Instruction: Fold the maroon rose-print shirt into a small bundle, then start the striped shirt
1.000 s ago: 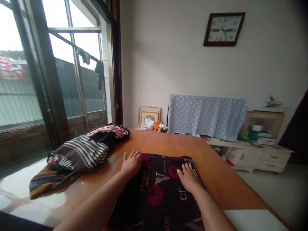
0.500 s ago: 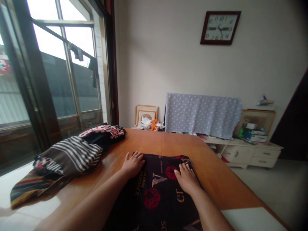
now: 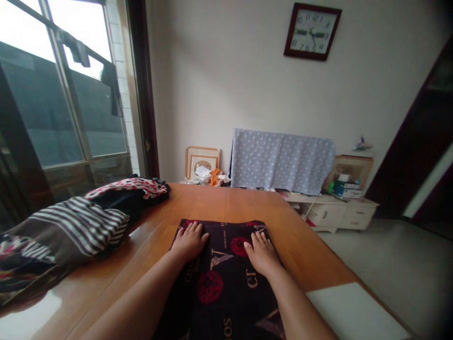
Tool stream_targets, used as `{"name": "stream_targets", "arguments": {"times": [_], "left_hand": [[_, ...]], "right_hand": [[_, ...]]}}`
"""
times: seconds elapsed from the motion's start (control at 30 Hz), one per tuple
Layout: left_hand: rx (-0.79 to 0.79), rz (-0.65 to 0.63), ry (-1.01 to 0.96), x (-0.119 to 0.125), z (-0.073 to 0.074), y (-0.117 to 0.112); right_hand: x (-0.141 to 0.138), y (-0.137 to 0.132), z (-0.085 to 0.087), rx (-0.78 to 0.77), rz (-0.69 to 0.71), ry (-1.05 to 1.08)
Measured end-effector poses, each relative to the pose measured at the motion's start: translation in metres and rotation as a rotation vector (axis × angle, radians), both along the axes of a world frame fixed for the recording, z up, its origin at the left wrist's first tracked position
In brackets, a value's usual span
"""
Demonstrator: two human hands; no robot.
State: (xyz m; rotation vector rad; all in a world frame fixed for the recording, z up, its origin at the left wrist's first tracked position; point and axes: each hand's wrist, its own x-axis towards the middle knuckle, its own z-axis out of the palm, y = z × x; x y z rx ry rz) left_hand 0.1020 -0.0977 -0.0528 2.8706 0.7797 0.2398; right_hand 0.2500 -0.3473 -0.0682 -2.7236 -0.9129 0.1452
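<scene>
A black cloth [image 3: 226, 293] with gold lettering and red round patterns lies flat on the wooden table, its far edge toward the middle. It looks like a folded garment, though its kind does not show. My left hand [image 3: 191, 241] rests palm down near its far left corner, fingers stretched out. Close to the far right corner, my right hand [image 3: 262, 252] also lies flat on the fabric with fingers extended. Neither hand grips anything. The cloth's near end runs out of view at the bottom, partly behind my forearms.
A heap of clothes [image 3: 81, 222], striped and patterned, lies along the table's left side by the window. A white board or sheet [image 3: 354, 307] sits at the right edge of the table [image 3: 247, 200]. Beyond stands a low white cabinet [image 3: 341, 215] beside a polka-dot cover [image 3: 279, 160].
My left hand has moved from the cloth's left edge onto its far left corner area. My right hand stays flat near the right corner. The view has turned slightly right.
</scene>
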Motion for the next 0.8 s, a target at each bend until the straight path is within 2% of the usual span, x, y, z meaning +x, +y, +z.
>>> {"name": "stream_targets", "arguments": {"times": [0.13,0.57,0.73,0.8], "left_hand": [[-0.001,0.018,-0.003,0.000,-0.009,0.003],[0.017,0.005,-0.056,0.003,-0.017,0.009],[0.012,0.003,-0.083,0.003,-0.020,0.009],[0.004,0.007,-0.088,0.003,-0.019,0.008]], "right_hand": [[-0.001,-0.004,0.005,-0.018,-0.062,0.016],[0.005,-0.011,0.010,0.060,-0.232,0.061],[0.012,-0.025,0.028,0.110,-0.205,0.090],[0.014,-0.022,0.038,0.119,-0.191,0.066]]}}
